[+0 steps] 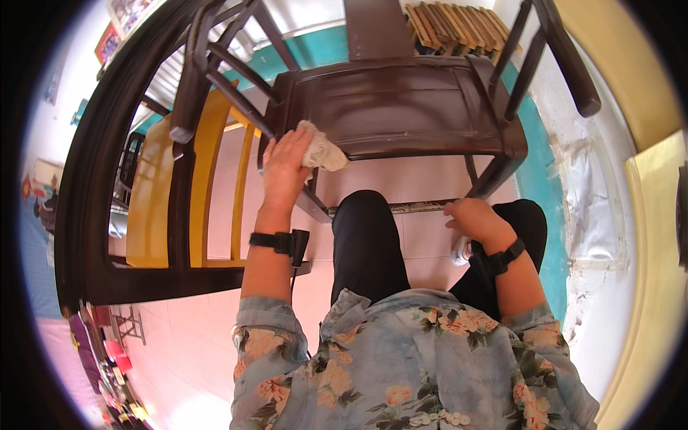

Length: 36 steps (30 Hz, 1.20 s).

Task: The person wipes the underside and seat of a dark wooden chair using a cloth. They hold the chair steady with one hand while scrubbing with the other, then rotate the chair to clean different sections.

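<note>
A dark brown wooden armchair (398, 115) stands before me, its seat facing up. At the seat's front left corner, my left hand (287, 158) holds a pale, crumpled cloth (322, 149) against the wood. The cloth hangs slightly over the seat's front edge. My right hand (475, 215) rests near my right knee, close to the chair's low front rail (419, 207); its fingers are curled and nothing shows in them.
Left of the chair are a dark wooden frame (177, 285) and a yellow wooden piece of furniture (148, 199). Behind stands a stack of wooden slats (457, 27). A teal and white wall (591, 215) runs along the right.
</note>
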Each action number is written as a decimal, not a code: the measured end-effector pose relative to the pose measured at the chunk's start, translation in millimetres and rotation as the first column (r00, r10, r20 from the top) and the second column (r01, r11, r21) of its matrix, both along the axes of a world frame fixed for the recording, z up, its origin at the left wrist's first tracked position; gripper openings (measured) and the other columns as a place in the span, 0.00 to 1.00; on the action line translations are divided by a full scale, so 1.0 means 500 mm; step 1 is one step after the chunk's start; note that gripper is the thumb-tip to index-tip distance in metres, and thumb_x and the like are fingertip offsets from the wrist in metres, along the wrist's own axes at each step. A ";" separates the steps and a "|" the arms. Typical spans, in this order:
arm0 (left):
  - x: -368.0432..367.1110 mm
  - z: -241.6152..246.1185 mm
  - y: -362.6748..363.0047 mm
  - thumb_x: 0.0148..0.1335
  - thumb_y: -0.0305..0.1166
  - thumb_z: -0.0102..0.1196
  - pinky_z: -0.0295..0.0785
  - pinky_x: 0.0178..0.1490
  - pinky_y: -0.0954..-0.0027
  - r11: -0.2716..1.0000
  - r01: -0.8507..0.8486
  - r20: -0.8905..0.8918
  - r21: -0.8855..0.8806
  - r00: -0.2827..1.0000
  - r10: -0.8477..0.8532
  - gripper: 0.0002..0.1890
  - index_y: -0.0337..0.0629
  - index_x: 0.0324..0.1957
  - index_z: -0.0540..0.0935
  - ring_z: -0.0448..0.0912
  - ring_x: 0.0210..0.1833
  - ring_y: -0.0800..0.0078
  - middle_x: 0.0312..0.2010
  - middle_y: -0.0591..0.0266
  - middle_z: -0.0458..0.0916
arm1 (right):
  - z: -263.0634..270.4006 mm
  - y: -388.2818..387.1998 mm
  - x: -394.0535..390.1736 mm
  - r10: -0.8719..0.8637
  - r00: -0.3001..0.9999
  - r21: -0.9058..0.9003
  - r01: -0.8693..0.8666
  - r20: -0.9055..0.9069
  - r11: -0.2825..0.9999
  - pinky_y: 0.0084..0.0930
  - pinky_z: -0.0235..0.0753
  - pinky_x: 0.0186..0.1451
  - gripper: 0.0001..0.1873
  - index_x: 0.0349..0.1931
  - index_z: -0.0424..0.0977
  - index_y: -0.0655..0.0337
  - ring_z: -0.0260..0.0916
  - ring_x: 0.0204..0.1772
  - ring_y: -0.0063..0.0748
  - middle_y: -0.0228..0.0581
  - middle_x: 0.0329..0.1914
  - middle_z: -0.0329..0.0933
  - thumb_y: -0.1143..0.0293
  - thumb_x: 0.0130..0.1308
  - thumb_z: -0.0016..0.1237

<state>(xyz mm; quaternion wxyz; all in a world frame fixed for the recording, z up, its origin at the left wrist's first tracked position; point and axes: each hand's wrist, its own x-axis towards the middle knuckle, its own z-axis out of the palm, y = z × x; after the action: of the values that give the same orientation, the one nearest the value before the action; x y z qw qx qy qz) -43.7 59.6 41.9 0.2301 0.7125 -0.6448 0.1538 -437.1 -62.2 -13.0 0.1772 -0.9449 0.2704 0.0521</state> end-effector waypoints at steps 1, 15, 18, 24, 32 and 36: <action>-0.003 -0.004 -0.004 0.42 0.20 0.67 0.61 0.70 0.55 1.000 -0.006 -0.015 -0.021 1.000 0.006 0.37 0.52 0.60 0.78 0.72 0.66 0.62 0.61 0.63 0.77 | 0.001 0.000 -0.002 0.001 1.000 -0.009 -0.001 0.014 1.000 0.46 0.77 0.44 0.12 0.37 0.78 0.60 0.79 0.43 0.52 0.47 0.35 0.81 0.64 0.57 0.60; -0.259 0.013 -0.180 0.39 0.20 0.66 0.72 0.62 0.56 0.956 0.281 0.030 -0.081 0.960 -0.279 0.34 0.42 0.56 0.79 0.78 0.59 0.51 0.55 0.52 0.81 | 0.048 0.006 -0.026 0.029 0.997 -0.064 -0.024 0.078 0.998 0.40 0.75 0.48 0.10 0.35 0.76 0.58 0.77 0.46 0.44 0.39 0.35 0.79 0.64 0.57 0.60; -0.331 0.017 -0.221 0.40 0.23 0.68 0.70 0.62 0.54 0.944 0.328 0.041 -0.031 0.944 -0.327 0.35 0.45 0.57 0.78 0.75 0.60 0.54 0.57 0.57 0.79 | 0.049 0.002 -0.037 0.025 0.993 -0.060 -0.018 0.113 0.998 0.39 0.75 0.48 0.10 0.35 0.76 0.57 0.77 0.45 0.44 0.38 0.34 0.79 0.64 0.56 0.60; -0.442 0.013 -0.297 0.45 0.27 0.66 0.68 0.62 0.55 0.907 0.419 0.048 -0.035 0.907 -0.417 0.31 0.48 0.57 0.79 0.74 0.61 0.58 0.56 0.60 0.78 | 0.041 -0.013 -0.055 0.005 0.992 -0.052 0.001 0.127 0.999 0.40 0.75 0.47 0.10 0.34 0.76 0.58 0.77 0.44 0.46 0.39 0.34 0.79 0.65 0.56 0.60; -0.532 -0.004 -0.335 0.52 0.28 0.57 0.68 0.60 0.54 0.922 0.370 0.086 -0.115 0.928 -0.362 0.23 0.50 0.54 0.80 0.72 0.61 0.57 0.54 0.59 0.77 | 0.038 -0.023 -0.040 -0.042 0.999 0.019 0.041 0.028 0.999 0.43 0.76 0.46 0.13 0.40 0.78 0.59 0.78 0.44 0.49 0.42 0.38 0.80 0.65 0.56 0.60; -0.490 -0.014 -0.306 0.53 0.27 0.56 0.67 0.62 0.52 0.889 0.424 0.080 -0.173 0.906 -0.416 0.23 0.52 0.54 0.81 0.72 0.61 0.56 0.55 0.58 0.77 | 0.028 -0.017 -0.023 -0.016 0.998 0.005 0.015 0.058 1.000 0.44 0.76 0.45 0.14 0.40 0.78 0.59 0.79 0.43 0.49 0.43 0.37 0.81 0.64 0.56 0.60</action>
<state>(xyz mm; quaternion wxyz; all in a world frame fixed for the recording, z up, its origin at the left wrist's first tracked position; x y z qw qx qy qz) -288.5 -93.4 35.2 0.3104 0.5283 -0.7708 0.1743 -448.8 -70.6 1.1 0.1875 -0.9435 0.2723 0.0241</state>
